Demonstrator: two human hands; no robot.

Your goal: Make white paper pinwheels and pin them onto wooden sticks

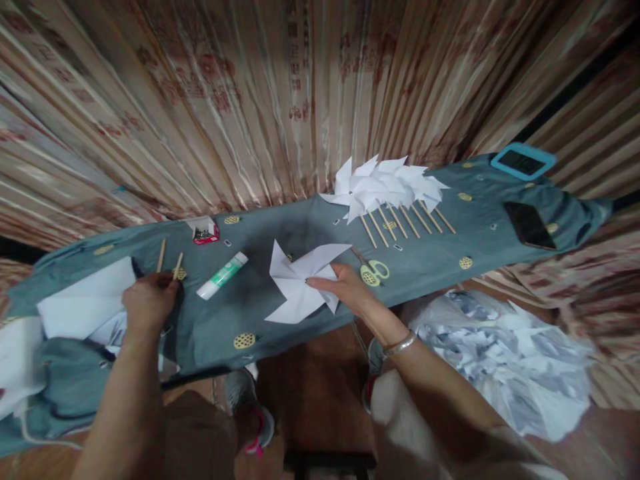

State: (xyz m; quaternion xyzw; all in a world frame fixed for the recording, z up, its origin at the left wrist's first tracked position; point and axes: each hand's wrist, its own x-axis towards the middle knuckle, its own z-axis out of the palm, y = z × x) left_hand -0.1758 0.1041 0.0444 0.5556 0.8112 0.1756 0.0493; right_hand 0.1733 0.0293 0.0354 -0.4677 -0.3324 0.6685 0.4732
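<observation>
black seat edge (330, 460) at the very bottom, between the legs. just beyond, grey shoes (243, 393) on the brown floor. off to the right, low down, a clear plastic bag (545, 413) full of crumpled white paper. at far left, a white object (23, 360) with a cord, too blurred to name.

next, above the grey-green cloth (213, 327) with its yellow pineapple prints, the right hand (350, 287), silver bracelet (401, 344) at the wrist: thumb on top near the centre, fingers behind, pinching a white paper pinwheel (295, 287) over the middle of the cloth. hard to tell whether touching it or just clear of it. to the left, the left hand (150, 303), fingertips drawn together and pinching a short wooden stick (179, 265); just beside, a second stick (161, 255), lower end hidden by the fingers, so impossible to call held or loose.

white sheets (85, 297) left of that hand. between the hands, a green-and-white glue stick (223, 275), lying aslant. just past the right hand, scissors (375, 272) with yellow-green handles.

farther back, a dark phone (529, 225) at right, a small open red box (216, 232) of metal bits at left, and an overlapping row of pinwheels on sticks (385, 187). near the far right end, a blue-framed device (523, 161). behind everything, a patterned curtain (260, 100).
</observation>
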